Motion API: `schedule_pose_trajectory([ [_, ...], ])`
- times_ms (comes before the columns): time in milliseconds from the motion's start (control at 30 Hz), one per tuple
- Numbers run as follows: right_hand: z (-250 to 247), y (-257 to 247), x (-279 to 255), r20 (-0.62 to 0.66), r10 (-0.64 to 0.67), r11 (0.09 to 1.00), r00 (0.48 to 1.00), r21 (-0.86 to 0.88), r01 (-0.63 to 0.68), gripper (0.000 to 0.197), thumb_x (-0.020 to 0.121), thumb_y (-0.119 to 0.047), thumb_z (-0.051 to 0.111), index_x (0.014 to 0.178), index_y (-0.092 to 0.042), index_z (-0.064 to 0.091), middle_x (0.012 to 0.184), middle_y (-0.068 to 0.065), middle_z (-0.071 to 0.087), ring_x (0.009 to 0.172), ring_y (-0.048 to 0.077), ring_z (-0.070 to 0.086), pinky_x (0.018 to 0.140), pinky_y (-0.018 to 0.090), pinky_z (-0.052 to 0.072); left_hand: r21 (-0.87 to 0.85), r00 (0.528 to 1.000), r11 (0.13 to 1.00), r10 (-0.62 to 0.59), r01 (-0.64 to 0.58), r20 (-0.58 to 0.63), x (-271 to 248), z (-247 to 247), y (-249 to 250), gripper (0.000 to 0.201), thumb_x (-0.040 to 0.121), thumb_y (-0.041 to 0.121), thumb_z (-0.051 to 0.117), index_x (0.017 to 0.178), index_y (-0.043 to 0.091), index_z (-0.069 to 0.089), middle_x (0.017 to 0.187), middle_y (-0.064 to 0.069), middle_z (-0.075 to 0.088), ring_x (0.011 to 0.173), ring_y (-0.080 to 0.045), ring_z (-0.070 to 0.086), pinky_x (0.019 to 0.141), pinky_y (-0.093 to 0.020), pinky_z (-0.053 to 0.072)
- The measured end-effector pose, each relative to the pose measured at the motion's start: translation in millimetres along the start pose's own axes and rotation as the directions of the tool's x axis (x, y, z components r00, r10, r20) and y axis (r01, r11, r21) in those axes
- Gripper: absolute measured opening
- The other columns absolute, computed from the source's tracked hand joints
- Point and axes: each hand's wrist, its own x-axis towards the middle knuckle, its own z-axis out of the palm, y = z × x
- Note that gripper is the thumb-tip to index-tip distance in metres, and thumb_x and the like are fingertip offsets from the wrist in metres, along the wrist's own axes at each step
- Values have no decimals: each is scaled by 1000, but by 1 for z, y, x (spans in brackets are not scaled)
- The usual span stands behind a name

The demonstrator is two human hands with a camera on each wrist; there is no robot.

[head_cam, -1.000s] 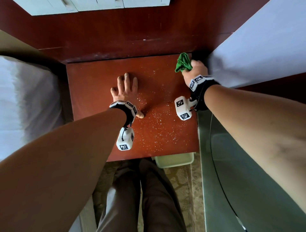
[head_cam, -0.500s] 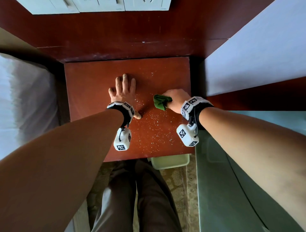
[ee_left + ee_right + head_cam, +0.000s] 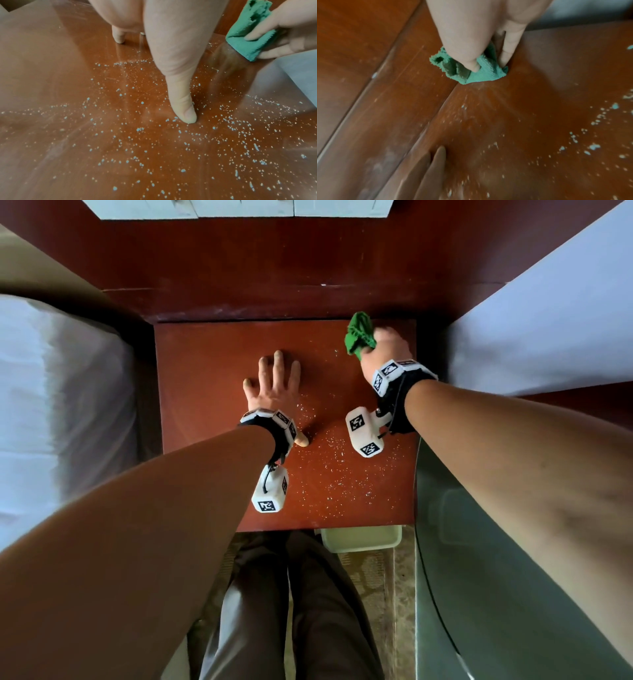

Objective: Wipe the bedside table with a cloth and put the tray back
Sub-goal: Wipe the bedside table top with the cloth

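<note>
Right hand (image 3: 385,350) pinches the bunched green cloth (image 3: 358,337) at the far right corner of the red-brown wooden bedside table (image 3: 205,364).
Left hand (image 3: 274,386) lies spread flat mid-table; white specks (image 3: 154,148) nearby; pale tray (image 3: 363,538) mostly hidden below the table's front edge.

Left hand (image 3: 164,44) flat on table (image 3: 68,148), thumb tip pressed into the wood, one fingertip down at 12 o'clock. White specks (image 3: 171,155) scattered around thumb, densest 4 to 8 o'clock. At 2 o'clock, right hand (image 3: 289,31) pinches folded green cloth (image 3: 248,31), lower edge on table.
</note>
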Motion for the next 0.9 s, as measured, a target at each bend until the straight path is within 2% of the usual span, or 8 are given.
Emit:
schedule_pose_trajectory([
  [133, 9, -16, -14, 140, -216, 971, 966, -73, 228, 19, 86, -13, 51, 101, -10, 62, 120, 7, 60, 103, 32, 60, 82, 31, 45, -8, 1000, 1000, -2, 3, 17, 0, 0, 0, 161, 40, 67, 85, 149, 19, -23, 156, -11, -29, 145, -38, -16, 114, -63, 13],
  [233, 16, -11, -31, 306, -356, 910, 883, -99, 402, 14, 85, -9, 52, 92, -12, 64, 114, -1, 62, 90, 23, 60, 71, 26, 43, -6, 1000, 1000, -3, 4, 28, -1, -1, -1, 160, 42, 68, 84, 149, 20, -25, 155, -11, -31, 145, -37, -18, 115, -63, 11],
  [333, 20, 0, -43, 439, -340, 916, 831, -44, 399, 11, 84, -27, 62, 75, -22, 59, 96, -12, 64, 83, 17, 64, 70, 28, 49, -2, 999, 1000, -3, 3, 34, 0, -1, -1, 160, 42, 69, 84, 149, 20, -26, 155, -11, -32, 145, -37, -19, 115, -62, 12],
  [400, 13, 2, -48, 492, -323, 925, 808, -14, 379, 19, 81, -38, 63, 73, -21, 61, 88, -8, 66, 83, 20, 64, 73, 32, 51, -6, 1000, 1000, -5, 5, 31, 0, -2, -1, 161, 42, 68, 84, 149, 20, -26, 155, -11, -32, 145, -37, -18, 115, -63, 12],
  [500, 0, 6, -48, 359, -245, 969, 900, 76, 234, 19, 86, -31, 62, 84, -12, 66, 79, 1, 66, 79, 24, 64, 65, 32, 50, -7, 1000, 1000, -4, 4, 27, 0, -2, -1, 160, 42, 67, 85, 149, 20, -25, 155, -11, -31, 145, -37, -18, 115, -62, 12],
  [600, -3, 16, -34, 145, -119, 986, 982, 137, 100, 28, 87, -40, 64, 87, -12, 65, 75, 3, 65, 74, 26, 63, 61, 27, 44, -13, 1000, 1000, -1, 1, 19, 0, -2, -1, 161, 41, 67, 85, 149, 20, -25, 155, -11, -30, 145, -37, -18, 114, -63, 12],
  [767, -6, 23, -5, -73, 39, 997, 997, 64, -34, 25, 86, -14, 49, 107, -8, 62, 116, 12, 63, 109, 33, 58, 83, 33, 44, -8, 1000, 1000, 1, -1, 26, 1, -1, -1, 161, 41, 68, 84, 149, 19, -26, 155, -12, -31, 145, -38, -17, 114, -63, 12],
  [900, -4, 17, -5, -52, -53, 998, 997, -33, 52, 20, 85, -7, 47, 101, -3, 59, 120, 13, 56, 107, 36, 56, 83, 35, 44, -4, 1000, 1000, 3, -3, 2, 1, 0, -1, 161, 40, 69, 84, 150, 19, -23, 156, -12, -27, 146, -38, -15, 114, -63, 14],
])
